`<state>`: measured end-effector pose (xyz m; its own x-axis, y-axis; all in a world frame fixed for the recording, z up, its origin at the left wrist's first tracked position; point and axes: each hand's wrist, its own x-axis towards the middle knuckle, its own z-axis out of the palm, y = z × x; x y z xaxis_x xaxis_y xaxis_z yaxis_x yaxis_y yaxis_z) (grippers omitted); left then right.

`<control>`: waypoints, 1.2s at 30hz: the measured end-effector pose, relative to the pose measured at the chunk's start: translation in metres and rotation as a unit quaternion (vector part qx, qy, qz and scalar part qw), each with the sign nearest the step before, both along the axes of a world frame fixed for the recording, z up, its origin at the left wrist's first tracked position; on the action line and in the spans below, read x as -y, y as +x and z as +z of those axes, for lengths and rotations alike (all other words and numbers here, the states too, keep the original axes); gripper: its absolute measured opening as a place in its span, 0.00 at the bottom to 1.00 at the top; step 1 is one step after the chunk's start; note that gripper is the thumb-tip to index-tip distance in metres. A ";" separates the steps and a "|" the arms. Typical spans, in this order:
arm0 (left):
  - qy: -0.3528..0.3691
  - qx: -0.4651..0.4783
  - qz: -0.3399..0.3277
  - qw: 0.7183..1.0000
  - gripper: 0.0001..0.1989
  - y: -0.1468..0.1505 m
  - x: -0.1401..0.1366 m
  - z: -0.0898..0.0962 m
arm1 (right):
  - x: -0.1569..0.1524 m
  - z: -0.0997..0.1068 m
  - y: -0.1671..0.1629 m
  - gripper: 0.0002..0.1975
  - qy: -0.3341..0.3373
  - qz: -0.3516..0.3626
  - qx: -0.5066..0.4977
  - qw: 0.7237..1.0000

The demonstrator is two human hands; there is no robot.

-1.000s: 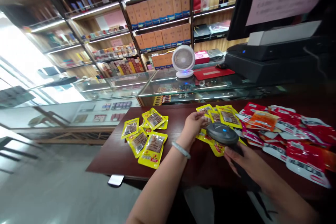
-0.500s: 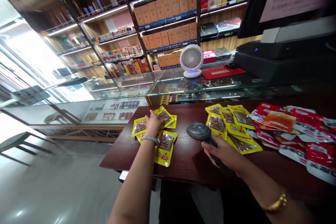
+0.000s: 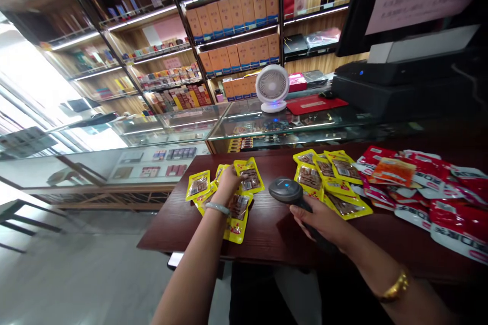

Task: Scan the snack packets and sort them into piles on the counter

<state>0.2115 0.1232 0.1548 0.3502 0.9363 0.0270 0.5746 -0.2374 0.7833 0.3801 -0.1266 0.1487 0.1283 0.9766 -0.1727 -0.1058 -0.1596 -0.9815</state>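
Note:
My left hand is closed on the edge of a yellow snack packet, its fingertips partly hidden against it. Around and beneath that hand lie several more yellow packets, one flat at the left and one nearer me. A black barcode scanner is gripped in my right hand, its head pointing toward the left group of packets. Just beyond my right hand rests a second pile of yellow packets, with brown food showing through their clear windows.
Red and white packets are heaped at the right of the dark wooden table. A white fan and a red mat sit on the glass counter behind. A monitor stands at the upper right.
My left hand has closed on a yellow packet and shifted it slightly right. The scanner stays in my right hand, and the whole view has turned a little.

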 end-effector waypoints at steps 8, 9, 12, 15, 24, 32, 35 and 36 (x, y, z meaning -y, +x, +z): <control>-0.055 0.147 -0.025 0.987 0.20 0.033 0.034 0.008 | 0.011 0.002 0.007 0.22 0.016 0.001 0.010 1.000; -0.046 0.156 -0.027 0.986 0.21 0.038 0.039 0.012 | 0.012 0.002 0.008 0.21 0.020 0.001 0.011 1.000; -0.032 0.176 -0.043 0.983 0.20 0.051 0.049 0.019 | 0.015 0.003 0.010 0.20 0.034 0.003 0.018 0.999; -0.033 0.196 -0.060 0.978 0.20 0.062 0.057 0.021 | 0.021 0.004 0.014 0.21 0.037 -0.007 0.016 0.999; -0.200 0.292 -0.133 0.926 0.19 0.138 0.098 0.022 | 0.049 0.008 0.040 0.22 0.051 -0.087 0.031 0.994; -0.332 0.283 -0.170 0.884 0.09 0.205 0.120 0.025 | 0.076 0.013 0.061 0.24 0.030 -0.152 0.025 0.988; -0.294 0.255 -0.156 0.908 0.12 0.193 0.120 0.027 | 0.079 0.015 0.059 0.22 0.028 -0.144 0.029 0.989; -0.270 0.244 -0.157 0.918 0.13 0.184 0.119 0.028 | 0.078 0.015 0.057 0.22 0.028 -0.137 0.029 0.990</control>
